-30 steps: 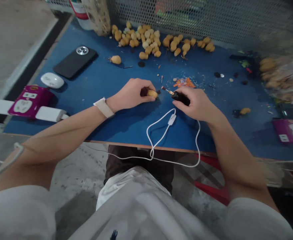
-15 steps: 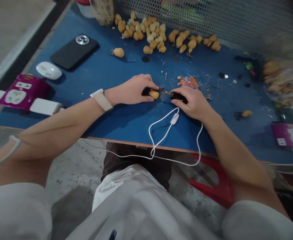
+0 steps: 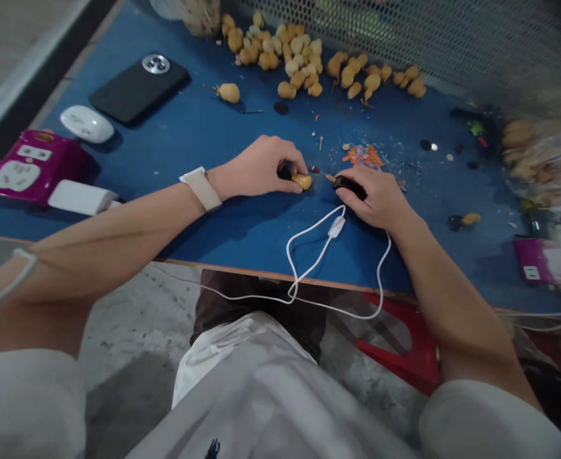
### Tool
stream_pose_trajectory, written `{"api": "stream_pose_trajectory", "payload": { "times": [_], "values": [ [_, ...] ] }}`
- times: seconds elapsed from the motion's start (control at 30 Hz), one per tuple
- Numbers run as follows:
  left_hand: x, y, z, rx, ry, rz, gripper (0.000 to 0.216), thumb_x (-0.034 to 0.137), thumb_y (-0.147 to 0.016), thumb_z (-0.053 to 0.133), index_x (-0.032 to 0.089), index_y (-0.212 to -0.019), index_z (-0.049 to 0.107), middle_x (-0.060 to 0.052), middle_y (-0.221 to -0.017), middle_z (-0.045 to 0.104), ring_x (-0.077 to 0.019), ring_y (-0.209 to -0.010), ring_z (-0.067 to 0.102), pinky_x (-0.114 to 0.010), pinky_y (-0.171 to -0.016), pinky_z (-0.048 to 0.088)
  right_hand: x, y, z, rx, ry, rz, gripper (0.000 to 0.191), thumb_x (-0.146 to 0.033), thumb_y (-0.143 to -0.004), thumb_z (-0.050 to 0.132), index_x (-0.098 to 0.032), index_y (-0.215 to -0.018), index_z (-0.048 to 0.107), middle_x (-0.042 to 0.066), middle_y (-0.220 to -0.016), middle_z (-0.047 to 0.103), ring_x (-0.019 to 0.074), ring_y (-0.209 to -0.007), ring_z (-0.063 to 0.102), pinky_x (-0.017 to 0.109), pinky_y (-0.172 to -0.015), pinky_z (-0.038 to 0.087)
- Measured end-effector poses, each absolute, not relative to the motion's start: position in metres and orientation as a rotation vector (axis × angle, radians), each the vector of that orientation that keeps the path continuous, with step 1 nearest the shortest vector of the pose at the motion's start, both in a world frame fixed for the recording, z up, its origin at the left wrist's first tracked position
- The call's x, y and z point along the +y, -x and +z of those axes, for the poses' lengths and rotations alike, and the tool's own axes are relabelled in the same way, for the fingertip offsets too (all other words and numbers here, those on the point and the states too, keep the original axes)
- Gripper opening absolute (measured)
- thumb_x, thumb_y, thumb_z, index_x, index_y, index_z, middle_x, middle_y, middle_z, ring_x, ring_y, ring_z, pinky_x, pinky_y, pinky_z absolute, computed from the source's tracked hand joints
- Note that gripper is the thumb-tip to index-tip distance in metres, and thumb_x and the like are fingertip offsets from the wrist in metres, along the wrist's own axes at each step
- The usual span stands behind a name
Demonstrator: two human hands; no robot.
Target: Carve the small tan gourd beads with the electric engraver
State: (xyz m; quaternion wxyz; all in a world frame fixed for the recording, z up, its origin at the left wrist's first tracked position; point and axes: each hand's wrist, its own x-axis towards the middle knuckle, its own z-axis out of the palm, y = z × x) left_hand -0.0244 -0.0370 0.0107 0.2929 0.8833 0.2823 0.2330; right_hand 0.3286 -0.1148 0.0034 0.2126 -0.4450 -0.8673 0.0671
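My left hand [image 3: 273,167], with a pale band on its wrist, pinches a small tan gourd [image 3: 302,182] between thumb and fingers. Something dark shows in the hollow of that hand, partly hidden. My right hand [image 3: 373,194] is closed around the black handle of a tool [image 3: 350,186] whose short metal tip points left toward the gourd, with a small gap between them. A small dark reddish bit [image 3: 314,169] lies beside the gourd. Just beyond my right hand is a pile of orange and purple scraps [image 3: 364,155].
Many small gourds [image 3: 292,57] line the mesh panel [image 3: 290,16]. A phone [image 3: 139,92], white case [image 3: 87,124] and purple power socket [image 3: 36,169] sit left. A white cord [image 3: 287,248] with a switch loops over the table's front edge. A plastic bag [image 3: 548,153] stands right.
My left fingers have shifted on the gourd, and more of it shows. The tool in my right hand has moved slightly right. The whole view has tilted a little.
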Motion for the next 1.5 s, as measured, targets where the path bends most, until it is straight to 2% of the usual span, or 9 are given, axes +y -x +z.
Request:
{"api": "stream_pose_trajectory", "payload": {
  "times": [0.17,0.27,0.4,0.63,0.93,1.17,1.37,1.5],
  "values": [
    [-0.035,0.026,0.009,0.769,-2.371,0.656,0.031,0.047,-0.105,0.104,0.024,-0.125,0.099,-0.008,-0.117,0.094,-0.0270,-0.109,0.087,-0.040,-0.108,0.063,-0.114,-0.333,0.001,-2.415,1.256,0.109,0.042,-0.051,-0.126,0.067,-0.030,-0.156,0.087,0.018,-0.140,0.092,0.0456,-0.128,0.089,0.065,-0.116,0.072],
    [-0.034,0.028,0.008,0.757,-2.422,0.665,0.024,0.047,-0.112,0.098,0.026,-0.123,0.100,-0.009,-0.122,0.093,-0.0272,-0.110,0.087,-0.041,-0.108,0.063,-0.113,-0.332,-0.003,-2.418,1.240,0.100,0.044,-0.051,-0.126,0.069,-0.031,-0.160,0.088,0.018,-0.143,0.089,0.0470,-0.132,0.087,0.069,-0.117,0.072],
    [-0.033,0.028,0.008,0.719,-2.477,0.655,0.026,0.047,-0.116,0.090,0.026,-0.127,0.101,-0.010,-0.127,0.094,-0.0272,-0.112,0.086,-0.041,-0.109,0.062,-0.112,-0.331,-0.007,-2.388,1.226,0.098,0.047,-0.052,-0.125,0.071,-0.030,-0.162,0.089,0.018,-0.138,0.089,0.0458,-0.127,0.088,0.069,-0.115,0.074],
    [-0.032,0.027,0.010,0.742,-2.471,0.612,0.028,0.047,-0.115,0.091,0.026,-0.130,0.102,-0.010,-0.128,0.095,-0.0278,-0.110,0.086,-0.043,-0.107,0.063,-0.115,-0.334,-0.012,-2.316,1.287,0.027,0.046,-0.057,-0.125,0.071,-0.030,-0.156,0.094,0.018,-0.134,0.092,0.0443,-0.122,0.089,0.069,-0.112,0.075],
    [-0.035,0.024,0.021,0.749,-2.421,0.567,0.020,0.039,-0.110,0.096,0.027,-0.125,0.100,-0.011,-0.132,0.095,-0.0284,-0.110,0.083,-0.048,-0.109,0.066,-0.110,-0.334,-0.011,-2.341,1.281,0.053,0.047,-0.055,-0.125,0.074,-0.032,-0.160,0.094,0.017,-0.134,0.089,0.0442,-0.123,0.088,0.069,-0.114,0.074],
    [-0.034,0.023,0.019,0.769,-2.414,0.561,0.022,0.043,-0.110,0.097,0.026,-0.124,0.100,-0.011,-0.134,0.096,-0.0269,-0.109,0.083,-0.047,-0.109,0.065,-0.111,-0.333,-0.009,-2.341,1.266,0.080,0.048,-0.055,-0.125,0.073,-0.030,-0.160,0.094,0.017,-0.134,0.091,0.0435,-0.124,0.089,0.067,-0.115,0.073],
    [-0.030,0.023,0.015,0.747,-2.424,0.593,0.023,0.050,-0.110,0.091,0.031,-0.121,0.100,-0.008,-0.132,0.097,-0.0246,-0.101,0.076,-0.053,-0.108,0.067,-0.113,-0.329,-0.005,-2.318,1.293,0.114,0.047,-0.056,-0.122,0.073,-0.032,-0.155,0.096,0.016,-0.133,0.093,0.0451,-0.123,0.089,0.070,-0.116,0.074],
    [-0.031,0.023,0.015,0.746,-2.408,0.601,0.027,0.056,-0.107,0.092,0.034,-0.119,0.101,-0.008,-0.129,0.097,-0.0267,-0.101,0.077,-0.056,-0.108,0.069,-0.115,-0.327,-0.004,-2.311,1.306,0.126,0.047,-0.058,-0.123,0.072,-0.033,-0.155,0.096,0.017,-0.134,0.092,0.0468,-0.125,0.089,0.073,-0.116,0.074]
  ]
}}
